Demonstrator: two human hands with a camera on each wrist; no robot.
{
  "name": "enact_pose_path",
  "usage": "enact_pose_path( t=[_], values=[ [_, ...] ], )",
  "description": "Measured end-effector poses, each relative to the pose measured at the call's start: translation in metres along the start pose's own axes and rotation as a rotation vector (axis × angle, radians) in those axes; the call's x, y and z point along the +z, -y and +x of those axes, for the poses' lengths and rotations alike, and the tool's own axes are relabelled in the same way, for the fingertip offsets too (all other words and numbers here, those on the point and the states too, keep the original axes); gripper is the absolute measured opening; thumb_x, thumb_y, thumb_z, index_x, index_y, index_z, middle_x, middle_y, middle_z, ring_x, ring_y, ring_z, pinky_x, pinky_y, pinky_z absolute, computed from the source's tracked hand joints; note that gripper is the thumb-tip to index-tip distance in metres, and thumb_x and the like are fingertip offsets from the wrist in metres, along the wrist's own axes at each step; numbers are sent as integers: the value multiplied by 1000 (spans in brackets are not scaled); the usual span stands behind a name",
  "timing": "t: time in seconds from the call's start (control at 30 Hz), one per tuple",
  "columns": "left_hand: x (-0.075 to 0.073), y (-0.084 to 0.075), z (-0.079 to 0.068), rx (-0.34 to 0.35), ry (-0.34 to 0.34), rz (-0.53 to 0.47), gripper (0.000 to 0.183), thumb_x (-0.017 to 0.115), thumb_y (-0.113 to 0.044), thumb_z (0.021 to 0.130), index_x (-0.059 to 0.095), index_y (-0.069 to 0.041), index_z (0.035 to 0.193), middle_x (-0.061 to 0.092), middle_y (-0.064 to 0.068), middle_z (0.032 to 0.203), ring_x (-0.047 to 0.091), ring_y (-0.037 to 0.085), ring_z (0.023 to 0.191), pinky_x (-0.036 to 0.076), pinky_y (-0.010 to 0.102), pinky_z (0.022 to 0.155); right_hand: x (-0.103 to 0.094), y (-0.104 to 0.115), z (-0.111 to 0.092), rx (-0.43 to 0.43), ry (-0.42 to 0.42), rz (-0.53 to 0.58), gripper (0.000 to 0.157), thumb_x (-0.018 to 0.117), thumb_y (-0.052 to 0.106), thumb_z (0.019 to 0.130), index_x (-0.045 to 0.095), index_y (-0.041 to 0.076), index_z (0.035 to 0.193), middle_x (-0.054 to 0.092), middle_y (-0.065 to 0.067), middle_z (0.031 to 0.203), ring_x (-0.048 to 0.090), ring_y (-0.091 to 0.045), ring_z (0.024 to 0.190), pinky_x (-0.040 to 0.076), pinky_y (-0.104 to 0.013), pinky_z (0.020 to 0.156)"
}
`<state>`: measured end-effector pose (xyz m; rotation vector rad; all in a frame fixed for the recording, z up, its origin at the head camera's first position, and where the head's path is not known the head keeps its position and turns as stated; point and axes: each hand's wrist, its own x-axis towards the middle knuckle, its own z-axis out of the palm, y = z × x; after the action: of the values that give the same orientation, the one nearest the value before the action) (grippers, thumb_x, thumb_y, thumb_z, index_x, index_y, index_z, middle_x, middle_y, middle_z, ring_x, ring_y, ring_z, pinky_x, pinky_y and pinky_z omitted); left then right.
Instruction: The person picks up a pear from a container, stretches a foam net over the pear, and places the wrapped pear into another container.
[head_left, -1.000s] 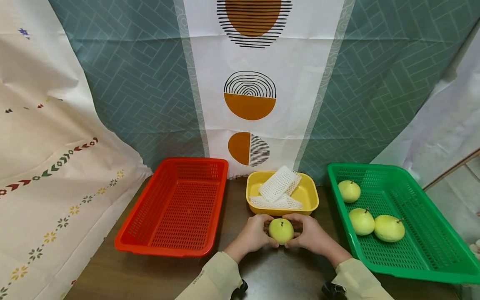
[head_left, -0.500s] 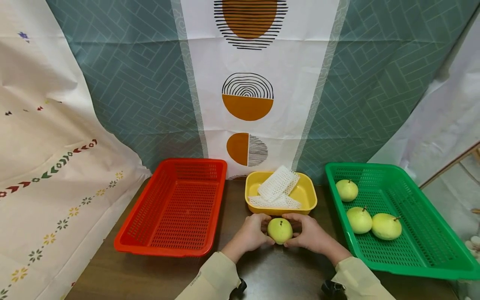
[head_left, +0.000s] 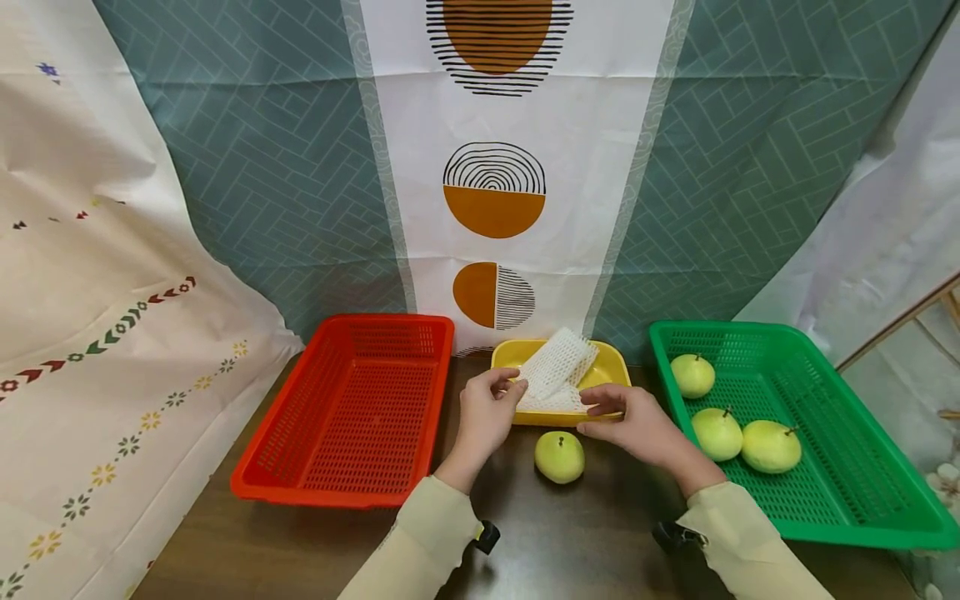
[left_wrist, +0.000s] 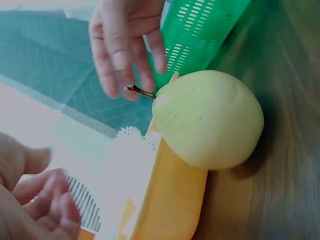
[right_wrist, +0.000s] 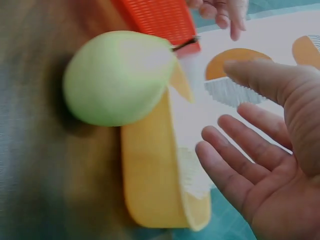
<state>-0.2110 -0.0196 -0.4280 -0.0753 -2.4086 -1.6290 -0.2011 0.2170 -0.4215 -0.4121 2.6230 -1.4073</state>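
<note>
A yellow-green pear (head_left: pixel 559 457) stands upright on the table, stem up, with neither hand touching it. Behind it is a yellow basin (head_left: pixel 543 419) holding white foam net sleeves (head_left: pixel 553 367). My left hand (head_left: pixel 483 408) hovers at the basin's front left, fingers loosely bent near the sleeves and nothing in its grasp. At the front right of the basin is my right hand (head_left: pixel 628 421), its spread fingers (right_wrist: pixel 235 150) holding nothing. The wrist views show the pear (left_wrist: pixel 210 120) close up, right before the basin wall (right_wrist: pixel 150 175).
On the left stands a red plastic basket (head_left: pixel 367 433) with nothing in it. To the right, a green basket (head_left: pixel 840 500) holds three more pears (head_left: pixel 771 447). A patterned cloth (head_left: pixel 495 275) hangs behind the brown table (head_left: pixel 555 542).
Both hands have let go of the pear and moved up and apart toward the yellow basin. The pear stays where they held it.
</note>
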Motion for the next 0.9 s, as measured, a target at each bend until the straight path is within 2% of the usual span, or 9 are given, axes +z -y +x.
enact_pose_path(
  t=[0.1,0.17,0.23,0.37,0.43,0.53,0.7,0.9],
  values=[
    [6,4,8,-6,-149,-46,17,69,-25,85,73,-15,97,64,-1,76,53,13,69,45,23,61,-7,7,10,8,-77,-30,43,75,35,77,63,15,113,66,-5,113,64,-22,100,55,-26,75],
    [10,8,13,-26,-209,-64,16,69,-24,84,74,-13,96,63,-1,75,52,13,69,44,23,62,-9,10,17,11,-119,-45,41,74,36,79,63,15,113,66,-4,113,63,-23,102,55,-27,75],
    [14,14,16,-52,-241,-60,14,70,-23,84,74,-14,94,64,0,76,53,13,69,44,24,63,-11,10,24,13,-161,-73,40,72,37,80,63,15,113,66,-5,113,62,-24,103,55,-31,78],
    [20,29,20,-104,-245,-29,12,72,-20,81,74,-15,92,65,0,78,55,14,71,46,25,64,-12,8,40,41,-208,-125,46,69,44,81,62,13,116,64,-7,118,59,-27,108,53,-39,86],
    [22,37,20,-136,-238,-17,13,73,-19,80,74,-14,92,65,1,79,55,15,73,47,26,65,-12,7,46,69,-211,-140,53,67,48,81,60,13,120,61,-8,123,57,-28,112,51,-41,90],
    [22,47,19,-172,-243,-15,16,74,-18,80,74,-13,95,65,1,81,55,16,75,47,28,68,-11,7,56,112,-204,-151,56,66,46,83,55,12,127,57,-10,130,53,-30,118,50,-43,92],
    [21,56,17,-168,-267,-11,15,74,-14,79,75,-14,93,64,1,78,54,15,73,45,28,68,-11,5,68,156,-205,-198,57,64,41,86,50,12,133,51,-11,135,49,-32,122,49,-45,93],
    [21,57,15,-163,-266,1,15,73,-11,79,75,-14,93,64,1,78,53,14,73,44,28,67,-8,0,84,161,-204,-234,67,64,45,85,42,12,138,45,-12,141,47,-33,123,47,-47,95]
  ],
)
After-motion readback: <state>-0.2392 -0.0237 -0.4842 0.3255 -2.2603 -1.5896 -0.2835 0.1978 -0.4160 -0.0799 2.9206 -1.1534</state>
